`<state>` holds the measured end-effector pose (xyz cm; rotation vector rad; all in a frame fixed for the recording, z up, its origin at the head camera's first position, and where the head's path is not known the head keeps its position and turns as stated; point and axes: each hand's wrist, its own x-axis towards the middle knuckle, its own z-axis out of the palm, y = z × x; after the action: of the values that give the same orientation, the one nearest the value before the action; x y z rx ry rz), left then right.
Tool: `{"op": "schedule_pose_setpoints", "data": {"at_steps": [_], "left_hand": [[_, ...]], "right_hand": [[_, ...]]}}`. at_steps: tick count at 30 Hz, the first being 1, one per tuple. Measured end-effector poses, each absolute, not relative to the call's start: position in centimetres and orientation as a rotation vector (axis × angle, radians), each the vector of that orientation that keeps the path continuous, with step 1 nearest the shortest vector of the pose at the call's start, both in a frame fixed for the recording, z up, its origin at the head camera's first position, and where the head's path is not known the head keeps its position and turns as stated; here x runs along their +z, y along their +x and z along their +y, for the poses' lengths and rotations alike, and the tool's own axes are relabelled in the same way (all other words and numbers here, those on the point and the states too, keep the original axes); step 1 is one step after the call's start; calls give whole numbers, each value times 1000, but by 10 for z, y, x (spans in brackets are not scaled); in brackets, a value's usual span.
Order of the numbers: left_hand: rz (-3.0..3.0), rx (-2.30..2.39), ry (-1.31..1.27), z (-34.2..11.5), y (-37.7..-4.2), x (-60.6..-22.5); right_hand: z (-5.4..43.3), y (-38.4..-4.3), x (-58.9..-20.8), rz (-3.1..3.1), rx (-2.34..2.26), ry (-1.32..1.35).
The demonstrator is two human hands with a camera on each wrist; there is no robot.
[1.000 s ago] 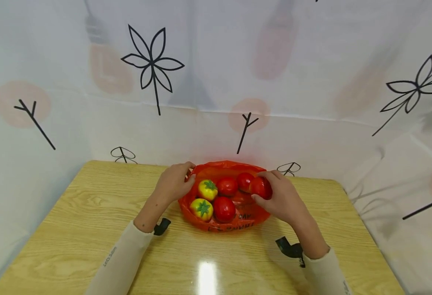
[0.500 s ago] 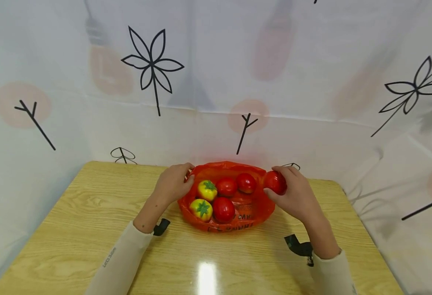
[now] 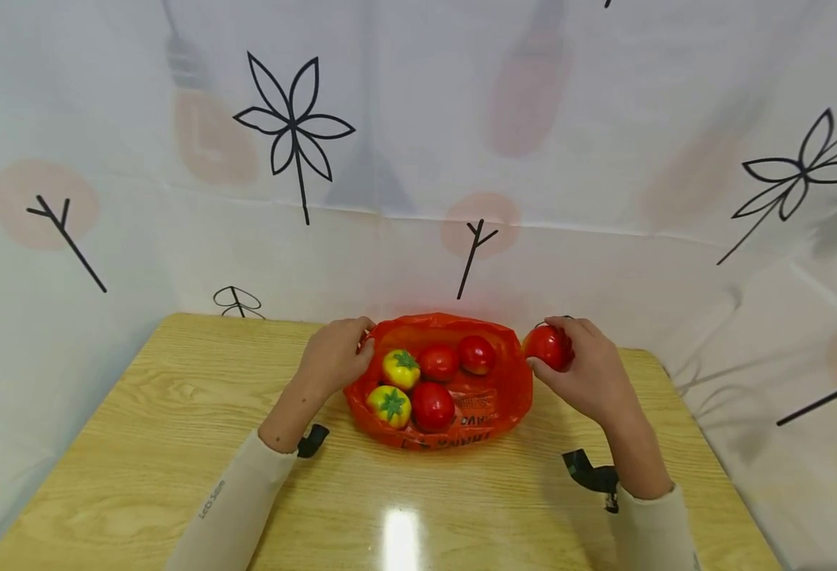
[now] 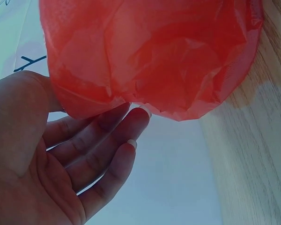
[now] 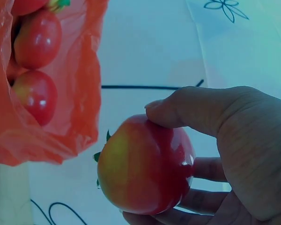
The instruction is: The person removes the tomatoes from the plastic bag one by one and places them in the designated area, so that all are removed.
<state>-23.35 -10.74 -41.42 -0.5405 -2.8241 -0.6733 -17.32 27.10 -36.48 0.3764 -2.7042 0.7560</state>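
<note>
A red plastic bag [image 3: 511,396] with dark print lies wide open on the table. My left hand [image 3: 334,353] grips its left rim; in the left wrist view the thumb and fingertips meet the red film [image 4: 154,61]. Beyond the bag's right rim, my right hand [image 3: 585,369] holds a red tomato [image 3: 547,347]. The right wrist view shows this tomato [image 5: 145,164] between thumb and fingers, with a yellowish patch and green leaf tips. Inside the bag sit several red fruits, one [image 3: 434,406] at the front, and two yellow ones [image 3: 393,406] with green star-shaped tops.
The wooden table [image 3: 175,444] stretches out on both sides and in front of the bag. A pale patterned cloth [image 3: 418,159] hangs right behind the table's back edge. Dark bands [image 3: 589,472] show under both forearms.
My right hand has lifted the tomato out of the bag and carried it right, past the rim. The bag's right side shows more now. My left hand has stayed at the left rim.
</note>
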Motion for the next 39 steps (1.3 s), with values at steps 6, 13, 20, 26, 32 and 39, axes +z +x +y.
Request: {"op": "schedule_pose_setpoints", "data": {"at_steps": [6, 13, 20, 26, 32, 39], "left_hand": [[-2811, -668, -540, -107, -233, -414], [-2805, -658, -530, -107, -232, -415], [-2819, -655, -515, -106, -233, -416], [-2811, -653, -515, -105, -233, -416], [-2815, -649, -516, -105, -233, -416], [-2815, -629, -520, -104, -233, -418]], "right_hand": [[282, -175, -367, -2677, 764, 348], [292, -181, -372, -2691, 767, 309], [300, -188, -382, -2714, 780, 263], [307, -195, -394, -2710, 788, 246], [312, -202, -406, -2720, 805, 215], [317, -210, -421, -2702, 800, 195]]}}
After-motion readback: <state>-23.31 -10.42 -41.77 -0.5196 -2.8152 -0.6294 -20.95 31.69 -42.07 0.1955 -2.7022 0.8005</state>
